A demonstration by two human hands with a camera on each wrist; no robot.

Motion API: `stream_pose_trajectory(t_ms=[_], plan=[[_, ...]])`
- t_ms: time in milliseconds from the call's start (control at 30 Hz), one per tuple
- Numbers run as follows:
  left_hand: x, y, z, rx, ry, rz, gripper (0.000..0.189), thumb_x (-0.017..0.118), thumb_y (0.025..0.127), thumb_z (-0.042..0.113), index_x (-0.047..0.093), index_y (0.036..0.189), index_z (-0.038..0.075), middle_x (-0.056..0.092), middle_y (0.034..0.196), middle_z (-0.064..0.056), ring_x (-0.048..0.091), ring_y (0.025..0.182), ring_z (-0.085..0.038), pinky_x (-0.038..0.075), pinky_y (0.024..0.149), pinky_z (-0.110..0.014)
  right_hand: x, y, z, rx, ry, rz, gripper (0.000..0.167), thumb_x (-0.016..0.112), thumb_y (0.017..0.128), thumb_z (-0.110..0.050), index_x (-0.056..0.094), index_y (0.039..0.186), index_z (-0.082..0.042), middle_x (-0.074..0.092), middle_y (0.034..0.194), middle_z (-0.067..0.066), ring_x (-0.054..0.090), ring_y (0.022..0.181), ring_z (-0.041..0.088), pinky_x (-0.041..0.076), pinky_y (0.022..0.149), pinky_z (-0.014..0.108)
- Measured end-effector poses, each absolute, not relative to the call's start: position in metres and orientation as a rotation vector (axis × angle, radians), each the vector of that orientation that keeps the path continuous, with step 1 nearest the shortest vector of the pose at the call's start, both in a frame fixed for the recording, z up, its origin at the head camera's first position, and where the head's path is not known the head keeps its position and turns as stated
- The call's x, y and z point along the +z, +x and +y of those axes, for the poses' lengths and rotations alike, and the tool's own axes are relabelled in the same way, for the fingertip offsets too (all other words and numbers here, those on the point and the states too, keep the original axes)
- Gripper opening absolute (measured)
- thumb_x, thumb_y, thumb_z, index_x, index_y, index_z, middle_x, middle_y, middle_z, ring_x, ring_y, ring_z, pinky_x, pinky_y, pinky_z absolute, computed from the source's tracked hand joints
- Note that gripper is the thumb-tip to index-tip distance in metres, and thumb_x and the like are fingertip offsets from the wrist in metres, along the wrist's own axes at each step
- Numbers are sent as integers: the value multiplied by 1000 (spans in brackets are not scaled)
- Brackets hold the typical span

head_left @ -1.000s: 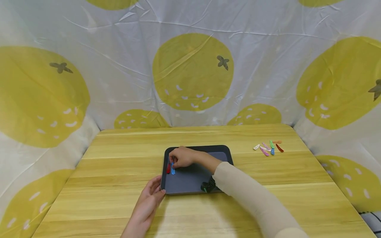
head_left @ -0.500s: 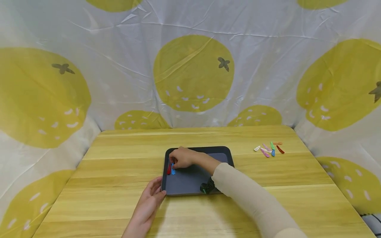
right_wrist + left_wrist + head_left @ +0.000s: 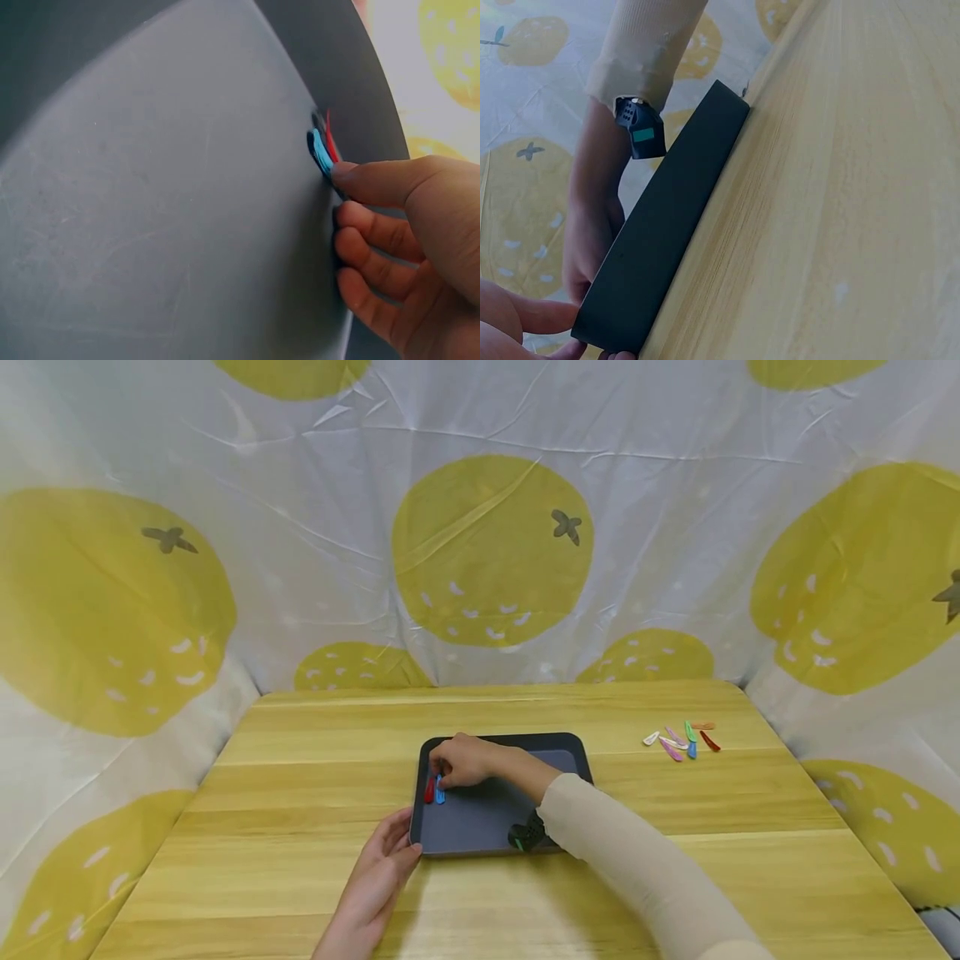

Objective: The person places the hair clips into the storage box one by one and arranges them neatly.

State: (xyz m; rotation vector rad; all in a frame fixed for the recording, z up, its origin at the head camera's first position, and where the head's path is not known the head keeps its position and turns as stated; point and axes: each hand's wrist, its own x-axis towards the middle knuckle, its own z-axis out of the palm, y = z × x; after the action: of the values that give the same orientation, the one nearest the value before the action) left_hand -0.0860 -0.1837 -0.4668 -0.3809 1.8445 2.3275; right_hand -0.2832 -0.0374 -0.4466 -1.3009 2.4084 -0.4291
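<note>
In the head view, my right hand [image 3: 467,762] reaches over the left part of a dark baking tray [image 3: 476,831] and pinches a blue snap hair clip [image 3: 440,795] low on its floor. Beside that clip, nearer the tray's left wall, lies a red hair clip [image 3: 429,790]. The right wrist view has the thumb over the blue clip [image 3: 322,154], with the red clip [image 3: 331,135] just behind it. My left hand [image 3: 378,877] grips the tray's near left corner, its thumb at the rim; the left wrist view shows other fingertips low on the tray's wall [image 3: 660,225].
To the right of the tray, a loose group of hair clips lies on the wooden table [image 3: 300,760]: white [image 3: 651,738], green [image 3: 689,732], dark red [image 3: 709,741] and several others. A patterned curtain [image 3: 322,543] surrounds the table. A black wrist device [image 3: 527,832] overhangs the tray's front.
The head view has shifted slightly, so the scene sits a little lower in it. Both hands, the tray and the clips keep their places relative to one another.
</note>
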Motion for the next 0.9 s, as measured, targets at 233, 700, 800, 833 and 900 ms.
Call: stream_pose_trajectory(t_ms=[233, 700, 800, 833, 900], plan=[[-466, -88, -185, 2322, -411, 1834, 63, 48, 99, -12, 26, 158, -4, 25, 160, -29, 30, 145, -40, 30, 117, -53, -440, -284, -31, -444, -1307, 2400, 13, 74, 98, -20, 71, 109, -14, 63, 85, -9, 59, 73, 9, 48, 67, 24], [-465, -86, -183, 2327, -379, 1846, 64, 48, 98, -13, 25, 157, -6, 25, 161, -30, 28, 146, -41, 28, 118, -53, -423, -290, -6, -498, -1383, 2365, 19, 73, 98, -16, 72, 115, -7, 65, 89, -6, 61, 80, 8, 50, 72, 27], [-465, -85, -183, 2331, -377, 1841, 64, 48, 98, -13, 24, 157, -6, 24, 161, -30, 27, 147, -42, 27, 119, -54, -420, -291, -1, -508, -1391, 2366, 20, 73, 98, -16, 72, 116, -6, 65, 88, -6, 60, 78, 9, 50, 71, 27], [-465, -85, -183, 2332, -377, 1840, 64, 48, 98, -13, 24, 157, -6, 24, 161, -31, 27, 147, -42, 27, 119, -54, -420, -292, 1, -512, -1391, 2367, 21, 74, 98, -16, 71, 116, -5, 65, 88, -6, 60, 78, 9, 50, 71, 27], [-465, -85, -184, 2331, -377, 1836, 64, 48, 98, -12, 24, 157, -6, 23, 161, -30, 27, 147, -42, 26, 119, -54, -418, -293, 5, -517, -1393, 2369, 21, 74, 98, -17, 71, 116, -5, 65, 88, -7, 60, 77, 8, 50, 71, 27]])
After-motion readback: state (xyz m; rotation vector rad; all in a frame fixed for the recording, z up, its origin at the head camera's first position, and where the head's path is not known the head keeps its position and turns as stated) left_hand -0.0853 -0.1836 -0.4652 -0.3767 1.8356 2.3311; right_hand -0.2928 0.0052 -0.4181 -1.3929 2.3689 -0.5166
